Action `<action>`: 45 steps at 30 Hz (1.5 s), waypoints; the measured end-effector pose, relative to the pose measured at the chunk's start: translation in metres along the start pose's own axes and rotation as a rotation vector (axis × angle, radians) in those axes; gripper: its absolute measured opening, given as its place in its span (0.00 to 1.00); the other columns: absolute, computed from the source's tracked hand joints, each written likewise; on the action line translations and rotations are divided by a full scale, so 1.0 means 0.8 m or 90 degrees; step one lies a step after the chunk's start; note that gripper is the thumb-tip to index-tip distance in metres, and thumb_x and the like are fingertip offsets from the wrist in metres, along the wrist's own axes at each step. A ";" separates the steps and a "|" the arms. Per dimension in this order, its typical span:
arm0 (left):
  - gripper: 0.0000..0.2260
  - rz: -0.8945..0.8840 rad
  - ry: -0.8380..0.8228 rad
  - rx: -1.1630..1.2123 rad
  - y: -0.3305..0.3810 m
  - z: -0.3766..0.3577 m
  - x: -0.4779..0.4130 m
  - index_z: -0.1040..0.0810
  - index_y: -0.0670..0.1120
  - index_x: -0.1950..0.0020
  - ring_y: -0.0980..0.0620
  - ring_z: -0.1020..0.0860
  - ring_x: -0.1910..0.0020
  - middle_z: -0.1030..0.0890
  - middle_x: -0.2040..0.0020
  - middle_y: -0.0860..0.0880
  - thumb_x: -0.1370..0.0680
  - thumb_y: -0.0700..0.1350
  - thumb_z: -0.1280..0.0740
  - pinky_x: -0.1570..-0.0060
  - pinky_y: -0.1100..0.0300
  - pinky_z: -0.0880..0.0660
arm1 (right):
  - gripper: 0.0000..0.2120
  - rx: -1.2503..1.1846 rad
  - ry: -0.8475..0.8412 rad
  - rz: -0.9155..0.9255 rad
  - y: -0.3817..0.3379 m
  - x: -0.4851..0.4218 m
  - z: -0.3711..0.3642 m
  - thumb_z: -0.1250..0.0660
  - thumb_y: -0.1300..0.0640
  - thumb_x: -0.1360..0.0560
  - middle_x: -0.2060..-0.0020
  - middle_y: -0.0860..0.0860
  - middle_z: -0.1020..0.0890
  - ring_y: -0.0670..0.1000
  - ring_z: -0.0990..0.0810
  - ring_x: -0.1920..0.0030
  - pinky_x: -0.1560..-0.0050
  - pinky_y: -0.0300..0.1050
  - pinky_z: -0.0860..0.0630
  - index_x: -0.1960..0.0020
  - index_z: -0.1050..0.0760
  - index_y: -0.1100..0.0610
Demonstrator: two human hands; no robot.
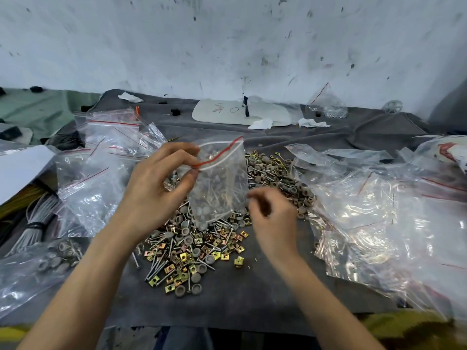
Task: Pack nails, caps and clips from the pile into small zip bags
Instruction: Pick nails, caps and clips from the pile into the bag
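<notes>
Forearms enter from the bottom edge, both cut off below the elbow. Left hand (154,188): thumb and forefinger pinch the red-striped mouth of a small zip bag (222,183), held upright with its bottom corner touching the pile (197,251). The bag's two lips stand slightly apart near the pinch; whether the far end is sealed cannot be told. Through the plastic, nails and grey caps show; clips inside cannot be made out.

Right hand (273,218): blurred, with fingers curled, just beside the bag's lower right edge. Whether it holds anything or touches the bag cannot be told.

The pile lies on a dark cloth (252,299) and mixes long nails (161,263), round grey caps (188,240) and brass-coloured square clips (238,260). Its middle is hidden behind the bag and both hands.

Left of the pile lie heaped empty bags (101,152), a filled bag (45,263) whose contents are hazy, and a tied bundle of grey wire (38,223) cut off by the frame edge. At right, crumpled clear plastic (379,210) overlaps so that single bags cannot be told apart. At the back a white pad (240,112) bears unreadable marks, below a scuffed wall (227,41)
</notes>
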State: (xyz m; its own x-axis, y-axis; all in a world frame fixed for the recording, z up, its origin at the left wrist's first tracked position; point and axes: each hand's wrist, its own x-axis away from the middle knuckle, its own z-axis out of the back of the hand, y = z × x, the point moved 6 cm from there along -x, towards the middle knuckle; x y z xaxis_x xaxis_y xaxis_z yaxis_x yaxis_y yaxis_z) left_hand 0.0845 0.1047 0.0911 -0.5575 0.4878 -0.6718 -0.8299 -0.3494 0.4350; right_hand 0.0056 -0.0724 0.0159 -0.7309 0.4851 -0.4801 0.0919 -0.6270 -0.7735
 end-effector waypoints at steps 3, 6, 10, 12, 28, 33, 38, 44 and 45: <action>0.05 0.001 0.017 0.006 0.001 0.001 -0.002 0.19 0.41 0.52 0.55 0.22 0.45 0.20 0.43 0.48 0.24 0.41 0.34 0.46 0.68 0.31 | 0.07 0.143 -0.294 0.001 0.029 0.040 -0.075 0.34 0.59 0.23 0.50 0.49 0.21 0.45 0.25 0.50 0.43 0.39 0.27 0.46 0.20 0.56; 0.05 -0.010 0.012 0.006 0.004 -0.003 -0.001 0.19 0.41 0.52 0.54 0.22 0.45 0.20 0.43 0.48 0.24 0.41 0.34 0.45 0.66 0.30 | 0.10 0.246 -0.402 0.003 0.045 0.059 -0.108 0.36 0.55 0.22 0.45 0.50 0.25 0.51 0.30 0.41 0.41 0.46 0.30 0.43 0.23 0.56; 0.06 -0.010 0.003 0.009 0.002 -0.005 0.003 0.20 0.41 0.52 0.55 0.23 0.44 0.20 0.43 0.49 0.24 0.41 0.34 0.44 0.65 0.29 | 0.08 0.263 -0.392 -0.015 0.046 0.054 -0.111 0.35 0.55 0.22 0.46 0.50 0.23 0.52 0.30 0.41 0.42 0.47 0.30 0.45 0.23 0.55; 0.07 -0.011 -0.002 0.013 0.003 -0.006 0.004 0.20 0.41 0.52 0.54 0.22 0.44 0.20 0.43 0.50 0.24 0.43 0.35 0.44 0.63 0.28 | 0.07 0.268 -0.399 -0.059 0.046 0.049 -0.112 0.34 0.57 0.23 0.45 0.52 0.22 0.53 0.29 0.40 0.41 0.49 0.29 0.45 0.22 0.55; 0.06 -0.016 -0.019 0.018 0.006 -0.006 0.005 0.19 0.41 0.51 0.54 0.22 0.43 0.21 0.41 0.49 0.24 0.40 0.34 0.42 0.63 0.28 | 0.16 0.310 -0.464 0.075 0.026 0.029 -0.092 0.41 0.70 0.23 0.39 0.55 0.28 0.54 0.32 0.37 0.36 0.46 0.34 0.37 0.31 0.58; 0.05 -0.042 -0.047 0.002 0.007 -0.011 0.009 0.19 0.40 0.52 0.52 0.22 0.43 0.20 0.41 0.47 0.24 0.39 0.33 0.41 0.64 0.29 | 0.10 0.264 -0.439 0.158 -0.030 -0.003 -0.014 0.41 0.64 0.20 0.47 0.48 0.28 0.48 0.27 0.46 0.41 0.41 0.29 0.42 0.24 0.57; 0.06 -0.083 -0.103 -0.018 0.022 -0.023 0.009 0.19 0.40 0.52 0.50 0.23 0.40 0.21 0.40 0.46 0.24 0.40 0.34 0.39 0.63 0.30 | 0.10 0.235 -0.261 0.315 -0.126 -0.043 0.070 0.40 0.63 0.22 0.53 0.46 0.28 0.43 0.27 0.56 0.54 0.27 0.30 0.47 0.21 0.59; 0.11 -0.122 -0.129 0.001 0.038 -0.027 0.007 0.19 0.40 0.53 0.54 0.24 0.41 0.21 0.39 0.46 0.23 0.46 0.38 0.41 0.67 0.31 | 0.12 0.440 -0.299 0.395 -0.132 -0.062 0.031 0.37 0.65 0.22 0.44 0.53 0.28 0.49 0.31 0.42 0.40 0.39 0.32 0.39 0.25 0.58; 0.10 -0.113 -0.115 0.005 0.036 -0.024 0.008 0.19 0.40 0.53 0.53 0.23 0.41 0.21 0.39 0.46 0.23 0.45 0.37 0.41 0.65 0.30 | 0.12 0.391 -0.281 0.399 -0.131 -0.060 0.030 0.37 0.65 0.22 0.44 0.54 0.27 0.50 0.30 0.41 0.39 0.38 0.32 0.40 0.24 0.59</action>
State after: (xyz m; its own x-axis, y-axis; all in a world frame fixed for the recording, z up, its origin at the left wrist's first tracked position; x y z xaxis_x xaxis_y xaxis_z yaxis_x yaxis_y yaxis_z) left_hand 0.0574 0.0819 0.0877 -0.3973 0.6760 -0.6206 -0.9150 -0.2395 0.3248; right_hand 0.0146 -0.0446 0.1302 -0.8683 -0.2367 -0.4358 0.2732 -0.9617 -0.0220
